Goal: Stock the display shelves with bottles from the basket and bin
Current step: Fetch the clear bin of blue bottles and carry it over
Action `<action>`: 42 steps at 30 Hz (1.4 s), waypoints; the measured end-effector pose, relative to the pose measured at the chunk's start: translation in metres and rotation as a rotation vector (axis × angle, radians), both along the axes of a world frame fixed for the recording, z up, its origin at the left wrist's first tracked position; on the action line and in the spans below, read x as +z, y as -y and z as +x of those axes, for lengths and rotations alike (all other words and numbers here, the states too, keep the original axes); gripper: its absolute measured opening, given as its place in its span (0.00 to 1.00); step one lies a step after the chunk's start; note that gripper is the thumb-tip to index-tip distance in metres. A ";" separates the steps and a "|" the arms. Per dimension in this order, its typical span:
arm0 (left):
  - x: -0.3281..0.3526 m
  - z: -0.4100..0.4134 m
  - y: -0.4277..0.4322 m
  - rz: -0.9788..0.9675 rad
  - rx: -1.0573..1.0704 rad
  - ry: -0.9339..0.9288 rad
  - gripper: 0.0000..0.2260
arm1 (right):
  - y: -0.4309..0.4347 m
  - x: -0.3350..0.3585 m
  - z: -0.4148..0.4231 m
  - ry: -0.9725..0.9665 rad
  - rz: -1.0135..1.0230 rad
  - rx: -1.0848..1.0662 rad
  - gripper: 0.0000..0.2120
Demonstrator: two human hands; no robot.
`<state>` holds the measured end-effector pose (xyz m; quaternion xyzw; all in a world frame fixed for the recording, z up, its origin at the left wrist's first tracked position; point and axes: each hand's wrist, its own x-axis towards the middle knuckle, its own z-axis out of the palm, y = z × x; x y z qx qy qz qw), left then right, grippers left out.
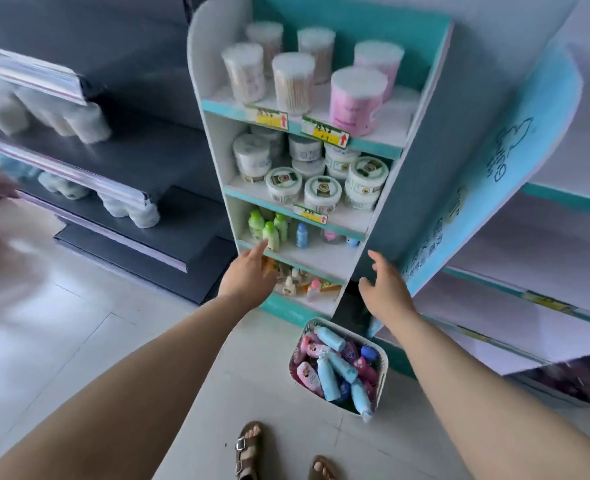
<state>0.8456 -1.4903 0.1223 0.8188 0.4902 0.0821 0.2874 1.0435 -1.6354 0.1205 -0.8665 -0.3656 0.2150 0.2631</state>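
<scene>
Hands empty and spread – left hand [248, 271] and right hand [383, 285] above the basket [383, 358] – should drop to grip one bottle [328, 337] by its body

Bare forearms, no sleeves; brown buckled sandals [248, 452] on feet.

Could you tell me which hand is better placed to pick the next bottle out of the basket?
Probably the right hand: it hangs open, empty, almost directly above the basket. The left hand is also empty but reaches toward the green bottles, farther from the basket.
</scene>
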 end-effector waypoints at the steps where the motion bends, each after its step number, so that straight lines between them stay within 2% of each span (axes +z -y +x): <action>1: 0.010 -0.012 -0.002 0.026 0.034 0.012 0.29 | -0.008 0.011 -0.006 0.012 0.015 0.047 0.26; 14: 0.067 -0.208 -0.019 0.173 0.477 0.036 0.27 | -0.119 0.082 -0.123 0.056 0.229 0.411 0.25; 23: 0.073 -0.381 -0.069 0.213 0.744 0.049 0.28 | -0.233 0.093 -0.294 -0.037 0.309 0.633 0.25; 32: 0.075 -0.541 -0.151 0.247 0.841 0.033 0.28 | -0.348 0.085 -0.461 -0.067 0.314 0.742 0.25; 42: 0.061 -0.631 -0.287 0.262 0.883 0.039 0.28 | -0.493 0.076 -0.561 -0.041 0.305 0.807 0.25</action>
